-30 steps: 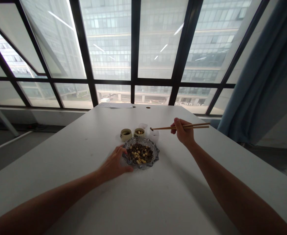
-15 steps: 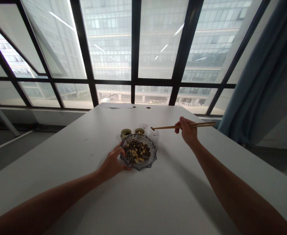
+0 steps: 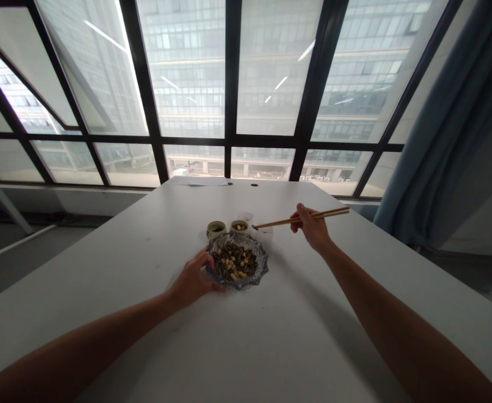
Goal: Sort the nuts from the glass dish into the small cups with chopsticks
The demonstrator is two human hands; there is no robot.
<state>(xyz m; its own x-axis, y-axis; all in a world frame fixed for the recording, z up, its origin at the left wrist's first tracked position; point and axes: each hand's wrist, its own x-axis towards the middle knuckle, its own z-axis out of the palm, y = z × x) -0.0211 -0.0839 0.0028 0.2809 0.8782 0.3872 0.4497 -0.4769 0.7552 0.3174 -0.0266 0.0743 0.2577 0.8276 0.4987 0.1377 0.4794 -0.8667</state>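
Observation:
My left hand (image 3: 195, 278) grips the left rim of a clear, scalloped glass bowl (image 3: 263, 270). Dark striped seeds and pale peanuts (image 3: 234, 262) lie mixed inside it. In my right hand (image 3: 312, 228) is a pair of wooden chopsticks (image 3: 280, 223), pointing left. A small dark piece (image 3: 254, 227), probably a seed, shows at their tips, just right of a small green cup (image 3: 239, 226) with pale nuts in it. Another green cup (image 3: 216, 229) with dark contents stands to its left. Behind the chopsticks a white cup (image 3: 266, 234) is partly hidden.
A small whitish translucent piece (image 3: 245, 215) sits behind the cups. Papers (image 3: 199, 181) lie at the far end of the white table (image 3: 145, 252), near round holes in its top. Windows rise beyond, and a blue curtain (image 3: 422, 145) hangs at the right.
My right hand has moved left, bringing the chopstick tips left and slightly down from above the white cup towards the green cup with nuts. The bowl has tilted or shifted slightly.

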